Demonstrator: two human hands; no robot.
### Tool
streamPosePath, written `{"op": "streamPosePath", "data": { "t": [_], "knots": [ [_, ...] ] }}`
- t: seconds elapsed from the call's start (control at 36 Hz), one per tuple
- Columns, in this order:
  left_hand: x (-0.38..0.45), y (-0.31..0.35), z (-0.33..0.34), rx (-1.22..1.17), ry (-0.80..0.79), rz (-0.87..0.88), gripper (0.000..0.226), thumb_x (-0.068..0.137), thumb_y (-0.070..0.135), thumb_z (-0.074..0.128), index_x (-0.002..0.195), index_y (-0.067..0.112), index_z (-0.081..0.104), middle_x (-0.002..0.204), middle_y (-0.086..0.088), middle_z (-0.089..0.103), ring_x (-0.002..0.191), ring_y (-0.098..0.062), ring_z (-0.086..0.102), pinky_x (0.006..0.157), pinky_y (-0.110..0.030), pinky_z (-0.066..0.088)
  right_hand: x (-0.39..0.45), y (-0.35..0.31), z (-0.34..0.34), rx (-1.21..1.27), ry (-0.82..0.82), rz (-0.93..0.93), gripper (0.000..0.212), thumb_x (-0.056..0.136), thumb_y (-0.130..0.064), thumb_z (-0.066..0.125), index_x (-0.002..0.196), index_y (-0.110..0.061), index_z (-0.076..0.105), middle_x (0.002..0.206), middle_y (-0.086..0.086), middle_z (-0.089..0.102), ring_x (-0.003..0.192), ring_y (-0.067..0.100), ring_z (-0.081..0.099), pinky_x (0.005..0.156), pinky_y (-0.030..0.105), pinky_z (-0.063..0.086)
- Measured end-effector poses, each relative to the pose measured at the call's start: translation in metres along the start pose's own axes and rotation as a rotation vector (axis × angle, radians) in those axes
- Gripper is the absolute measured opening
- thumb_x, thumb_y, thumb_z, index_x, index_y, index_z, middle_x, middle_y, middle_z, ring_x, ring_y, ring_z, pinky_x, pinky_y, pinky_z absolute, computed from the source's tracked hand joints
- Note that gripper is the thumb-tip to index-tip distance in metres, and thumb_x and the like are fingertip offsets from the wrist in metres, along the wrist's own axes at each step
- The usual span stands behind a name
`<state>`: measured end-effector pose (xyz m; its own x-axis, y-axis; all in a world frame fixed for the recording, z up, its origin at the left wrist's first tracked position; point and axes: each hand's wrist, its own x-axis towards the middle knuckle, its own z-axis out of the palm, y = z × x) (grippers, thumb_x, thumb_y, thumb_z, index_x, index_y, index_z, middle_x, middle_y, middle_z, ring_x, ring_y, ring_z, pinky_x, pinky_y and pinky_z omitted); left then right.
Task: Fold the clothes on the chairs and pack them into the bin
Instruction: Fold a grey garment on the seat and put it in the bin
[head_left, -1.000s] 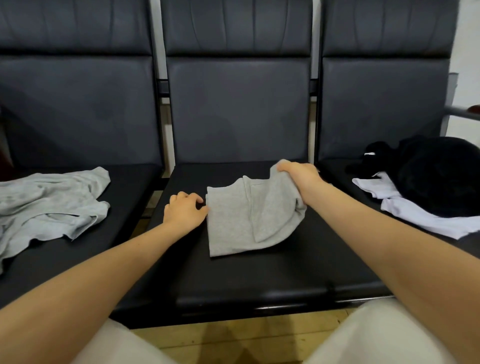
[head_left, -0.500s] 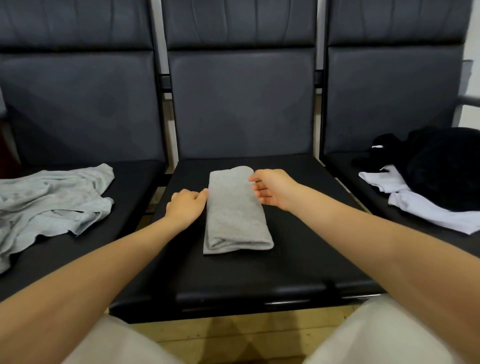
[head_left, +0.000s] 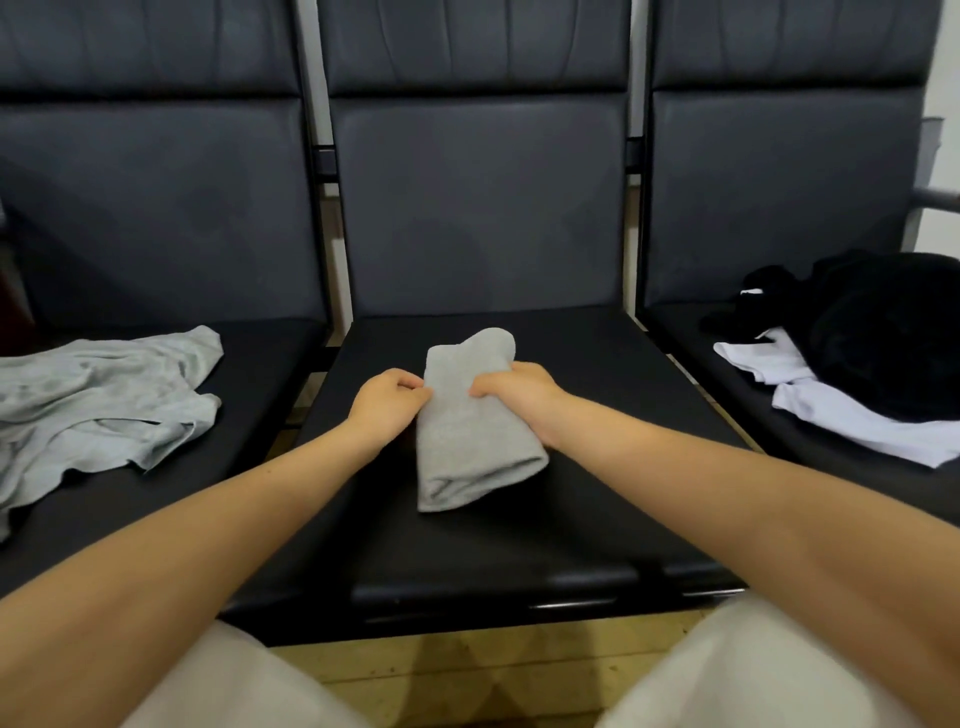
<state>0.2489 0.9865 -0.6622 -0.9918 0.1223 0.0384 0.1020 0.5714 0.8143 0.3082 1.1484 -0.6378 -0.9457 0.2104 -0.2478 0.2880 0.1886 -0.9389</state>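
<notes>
Both hands, left (head_left: 387, 402) and right (head_left: 519, 392), gripping folded grey garment (head_left: 470, 431) on middle chair (head_left: 597, 499); final fold or lift toward unseen bin next.

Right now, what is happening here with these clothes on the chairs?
A person is folding laundry on a row of dark chairs. The left hand and the right hand both grip the folded grey garment on the middle seat. A crumpled grey shirt lies unfolded on the left seat; black clothes over a white garment wait on the right. No bin is in view.
</notes>
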Motion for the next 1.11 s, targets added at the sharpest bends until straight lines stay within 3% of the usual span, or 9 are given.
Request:
{"op": "streamPosePath", "data": {
  "t": [0.06,0.19,0.28,0.36,0.44,0.58,0.81,0.97,1.11],
  "knots": [
    [-0.005,0.004,-0.001,-0.228,-0.032,-0.027,0.013,0.094,0.022,0.058,0.102,0.013,0.063,0.099,-0.006,0.066,0.081,-0.015,0.063,0.069,-0.024,0.05,-0.001,-0.01,-0.002,0.071,0.026,-0.039,0.037,0.079,-0.021,0.067,0.114,-0.011,0.059,0.11,0.01,0.064,0.094,0.023,0.062,0.074,0.033,0.052],
    [-0.022,0.022,-0.008,-0.626,-0.271,-0.24,0.048,0.09,0.054,0.056,0.112,0.012,0.062,0.105,-0.01,0.069,0.096,-0.022,0.068,0.076,-0.032,0.056,-0.006,-0.028,-0.007,0.28,0.004,-0.143,0.041,0.078,-0.018,0.065,0.119,-0.014,0.06,0.114,0.013,0.065,0.102,0.028,0.064,0.095,0.047,0.051],
    [-0.021,0.024,-0.02,-0.851,-0.468,-0.375,0.073,0.078,0.069,0.057,0.125,0.013,0.06,0.12,-0.011,0.067,0.112,-0.028,0.063,0.087,-0.041,0.053,-0.013,-0.039,-0.01,0.422,-0.106,-0.129,0.037,0.079,-0.014,0.065,0.116,-0.011,0.061,0.115,0.016,0.066,0.104,0.033,0.065,0.096,0.05,0.051],
    [-0.022,0.028,-0.035,-1.046,-0.587,-0.367,0.071,0.078,0.071,0.056,0.13,0.023,0.059,0.128,-0.008,0.064,0.12,-0.031,0.059,0.093,-0.047,0.049,-0.019,-0.046,-0.012,0.439,-0.23,-0.083,0.041,0.079,-0.015,0.066,0.118,-0.008,0.06,0.117,0.019,0.066,0.106,0.035,0.065,0.095,0.048,0.051],
    [-0.024,0.037,-0.043,-1.133,-0.487,-0.314,0.059,0.086,0.059,0.056,0.129,0.02,0.06,0.127,-0.011,0.064,0.116,-0.031,0.061,0.088,-0.047,0.051,-0.019,-0.047,-0.01,0.363,-0.293,-0.073,0.056,0.068,-0.018,0.072,0.123,-0.01,0.06,0.116,0.016,0.068,0.105,0.034,0.066,0.097,0.049,0.05],
    [-0.031,0.053,-0.057,-1.294,-0.146,-0.222,0.025,0.094,0.03,0.058,0.11,0.011,0.06,0.111,-0.014,0.067,0.102,-0.031,0.064,0.076,-0.049,0.051,-0.016,-0.03,0.003,0.248,-0.136,-0.08,0.043,0.082,-0.03,0.075,0.116,-0.008,0.062,0.112,0.009,0.07,0.099,0.024,0.068,0.091,0.041,0.054],
    [-0.043,0.073,-0.084,-1.56,-0.079,-0.101,0.034,0.093,0.03,0.058,0.12,0.009,0.059,0.102,-0.016,0.073,0.093,-0.033,0.069,0.067,-0.044,0.058,-0.009,-0.023,0.028,0.551,-0.193,0.146,0.056,0.078,-0.047,0.075,0.121,-0.018,0.056,0.121,0.009,0.063,0.113,0.026,0.06,0.101,0.044,0.047],
    [-0.047,0.07,-0.095,-1.646,0.003,-0.006,0.039,0.091,0.029,0.059,0.122,0.005,0.058,0.113,-0.021,0.068,0.107,-0.037,0.064,0.093,-0.054,0.05,-0.012,-0.04,0.06,0.717,-0.427,0.199,0.073,0.076,-0.062,0.069,0.129,-0.014,0.057,0.119,0.01,0.067,0.105,0.026,0.064,0.091,0.042,0.051],
    [-0.04,0.05,-0.103,-1.662,0.063,0.013,0.04,0.093,0.024,0.054,0.129,0.008,0.051,0.125,-0.021,0.061,0.116,-0.036,0.059,0.102,-0.054,0.043,-0.013,-0.053,0.08,0.786,-0.344,0.099,0.034,0.085,-0.031,0.072,0.11,-0.009,0.064,0.1,0.013,0.072,0.093,0.027,0.069,0.091,0.043,0.054]
  ]
}}
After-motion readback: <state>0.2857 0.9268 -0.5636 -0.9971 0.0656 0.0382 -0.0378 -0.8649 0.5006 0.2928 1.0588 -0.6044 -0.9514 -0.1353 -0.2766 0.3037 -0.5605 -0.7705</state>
